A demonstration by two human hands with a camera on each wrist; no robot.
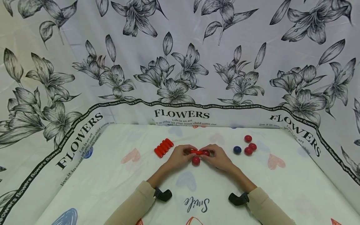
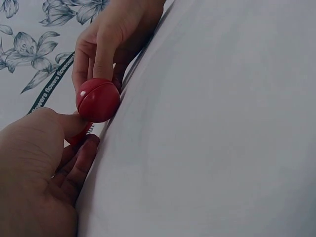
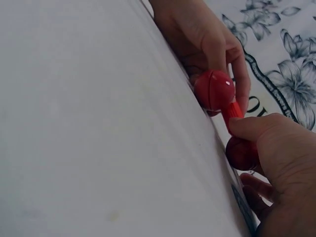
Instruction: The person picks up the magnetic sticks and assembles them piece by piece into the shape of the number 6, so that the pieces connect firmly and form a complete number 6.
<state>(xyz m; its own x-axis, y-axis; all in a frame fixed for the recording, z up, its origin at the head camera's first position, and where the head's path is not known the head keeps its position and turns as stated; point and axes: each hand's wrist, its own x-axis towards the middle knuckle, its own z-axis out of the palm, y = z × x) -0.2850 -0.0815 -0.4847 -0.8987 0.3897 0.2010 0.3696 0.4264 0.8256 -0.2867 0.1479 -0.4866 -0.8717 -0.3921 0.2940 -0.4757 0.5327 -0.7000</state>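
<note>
My left hand (image 1: 180,155) pinches a short red stick (image 1: 197,152) between thumb and fingers. In my right hand (image 1: 216,157) is a glossy red ball (image 1: 206,153), gripped by thumb and fingers against the stick's right end. Whether stick and ball are joined cannot be told. A second red ball (image 1: 196,161), with a seam around it, sits just in front of the stick; the right wrist view shows this ball (image 3: 214,90) close to the left fingertips. Fingers partly cover the held ball (image 3: 242,153) there. The left wrist view mostly hides the stick (image 2: 80,134).
Several red sticks (image 1: 163,147) lie side by side, left of my hands. To the right are a dark blue ball (image 1: 237,150) and several red balls, one of them farthest back (image 1: 248,138). A printed white cloth (image 1: 219,193) covers the table, with a flowered curtain (image 1: 185,84) behind.
</note>
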